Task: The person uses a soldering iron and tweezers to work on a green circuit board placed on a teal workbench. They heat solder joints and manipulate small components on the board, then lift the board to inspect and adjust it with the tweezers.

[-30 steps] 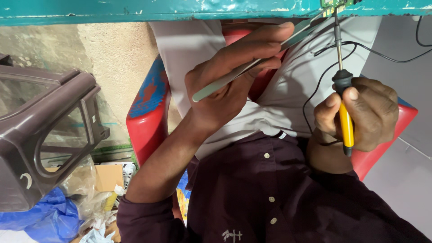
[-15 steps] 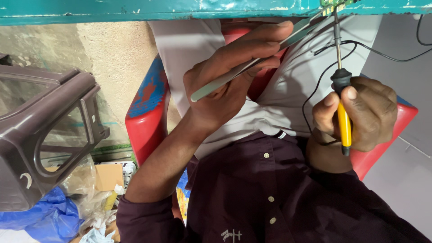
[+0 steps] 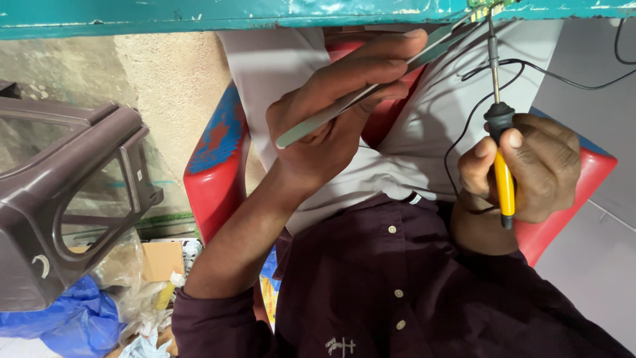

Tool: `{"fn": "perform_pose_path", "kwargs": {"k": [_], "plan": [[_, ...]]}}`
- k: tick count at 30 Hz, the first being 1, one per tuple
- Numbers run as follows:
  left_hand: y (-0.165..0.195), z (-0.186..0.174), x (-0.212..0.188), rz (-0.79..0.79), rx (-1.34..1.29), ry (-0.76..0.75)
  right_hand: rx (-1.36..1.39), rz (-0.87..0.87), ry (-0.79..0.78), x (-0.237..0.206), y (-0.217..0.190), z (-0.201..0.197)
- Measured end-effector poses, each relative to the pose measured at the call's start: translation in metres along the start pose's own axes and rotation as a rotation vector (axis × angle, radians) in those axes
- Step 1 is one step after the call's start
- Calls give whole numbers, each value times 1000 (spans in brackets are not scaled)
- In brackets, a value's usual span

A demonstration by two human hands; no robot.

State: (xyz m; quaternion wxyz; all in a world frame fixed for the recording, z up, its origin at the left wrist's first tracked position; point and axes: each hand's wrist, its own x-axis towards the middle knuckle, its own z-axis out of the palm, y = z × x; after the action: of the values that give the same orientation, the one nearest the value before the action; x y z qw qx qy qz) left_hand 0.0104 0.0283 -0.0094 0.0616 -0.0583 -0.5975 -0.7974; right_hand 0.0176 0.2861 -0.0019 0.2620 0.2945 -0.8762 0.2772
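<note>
My left hand (image 3: 338, 113) grips long grey-green tweezers (image 3: 344, 109), whose tips point up right to a small green circuit board (image 3: 485, 6) at the edge of a teal table (image 3: 199, 13). Gripped upright in my right hand (image 3: 530, 172) is a soldering iron (image 3: 503, 179) with a yellow handle and black collar. Its thin metal tip reaches up to the same board, right beside the tweezer tips. Both hands hover over my lap, above white cloth and a dark maroon shirt (image 3: 411, 285).
A red plastic seat (image 3: 212, 179) lies under me. A brown plastic chair (image 3: 73, 192) stands at the left, with a blue bag (image 3: 66, 325), cardboard and scraps on the floor below it. The iron's black cable (image 3: 563, 76) trails off to the right.
</note>
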Motion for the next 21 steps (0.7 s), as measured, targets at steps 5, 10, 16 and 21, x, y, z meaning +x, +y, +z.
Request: {"fn": "perform_pose_path", "kwargs": {"k": [5,10,16,21], "plan": [[0,1,-1,-4,13,-1,-2,17,-1,0,-1,0],[1,-1,-1,-22,-20,-19,20,37,1,-1,-3,1],[0,-2,-2,-16,-5,-25,46,54,28,0,-9,6],[-1,-1,-1,-6,0,-20,39,51,57,3,-11,12]]}}
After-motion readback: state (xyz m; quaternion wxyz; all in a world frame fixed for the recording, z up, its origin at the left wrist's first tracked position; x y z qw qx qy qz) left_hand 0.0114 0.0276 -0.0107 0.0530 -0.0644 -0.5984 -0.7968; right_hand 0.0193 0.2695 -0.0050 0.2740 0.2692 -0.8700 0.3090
